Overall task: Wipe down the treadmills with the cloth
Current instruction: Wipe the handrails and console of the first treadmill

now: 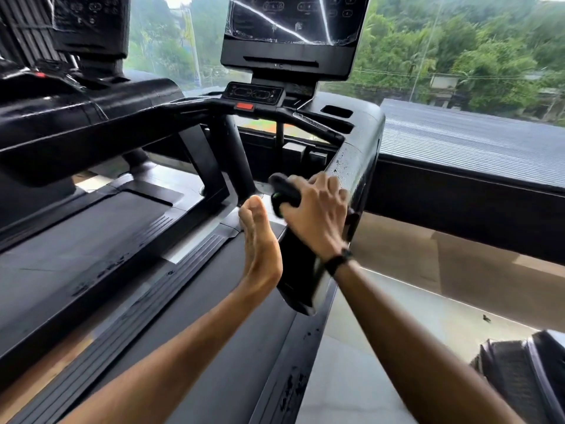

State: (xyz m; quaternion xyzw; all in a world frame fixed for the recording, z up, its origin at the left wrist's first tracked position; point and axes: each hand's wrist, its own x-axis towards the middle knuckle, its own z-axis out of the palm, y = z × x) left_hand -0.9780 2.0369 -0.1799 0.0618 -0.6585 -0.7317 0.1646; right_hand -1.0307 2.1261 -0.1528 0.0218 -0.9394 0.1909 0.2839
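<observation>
The black treadmill in front of me has a wide right handrail (pixel 354 157) with water drops on its top. My right hand (pixel 319 209), a dark band on its wrist, presses a bunched dark cloth (pixel 286 192) with a green spot against the handrail's inner side. My left hand (pixel 260 249) is held flat and edge-on just left of the handrail, fingers straight, holding nothing. The treadmill's belt (pixel 214 325) runs below my forearms. Its console screen (pixel 290 19) stands above, with a red stop button (pixel 244 106) on the crossbar.
A second black treadmill (pixel 76 117) stands close on the left, its belt (pixel 76 240) beside mine. A large window (pixel 458 56) fills the wall ahead, with a dark sill (pixel 458 185) to the right. A dark ribbed object (pixel 519 371) sits on the pale floor at lower right.
</observation>
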